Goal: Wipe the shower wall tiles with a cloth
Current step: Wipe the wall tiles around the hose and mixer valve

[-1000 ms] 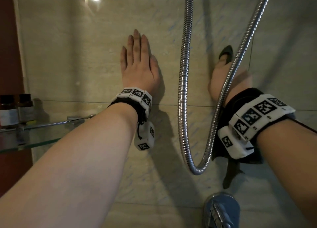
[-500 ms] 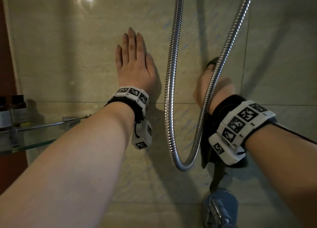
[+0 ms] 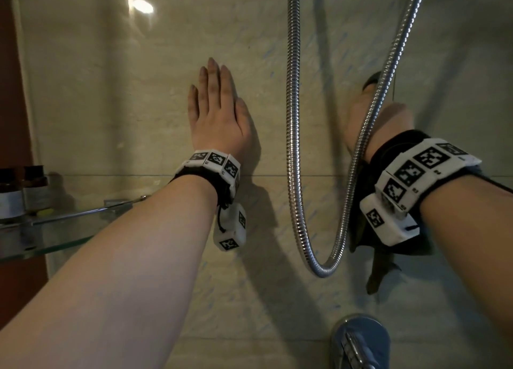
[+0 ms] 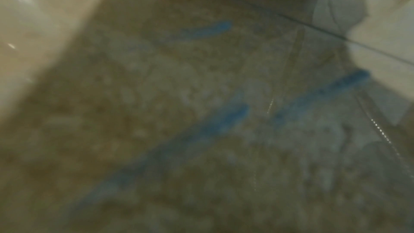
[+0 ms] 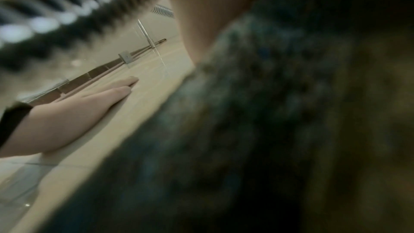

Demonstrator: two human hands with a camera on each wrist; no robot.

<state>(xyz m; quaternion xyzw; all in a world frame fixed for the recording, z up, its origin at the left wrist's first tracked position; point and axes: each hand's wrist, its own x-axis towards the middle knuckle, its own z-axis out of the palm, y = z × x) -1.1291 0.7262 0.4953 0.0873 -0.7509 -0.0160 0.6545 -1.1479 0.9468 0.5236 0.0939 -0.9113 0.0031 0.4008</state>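
Mid-wipe: right hand (image 3: 372,118) presses the dark cloth (image 3: 373,77) flat on the wall tiles (image 3: 111,91) behind the hose (image 3: 294,118) — blue streaks (image 4: 313,93) remain. Left hand (image 3: 219,116) flat, holding nothing.

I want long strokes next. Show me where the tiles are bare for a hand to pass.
Bare tile lies above the left hand, up to the light glare, and between that hand and the shower hose. Tile right of the hose, above the right hand, is open too. It is crowded around the hose loop, the cloth and the tap, and at the glass shelf.
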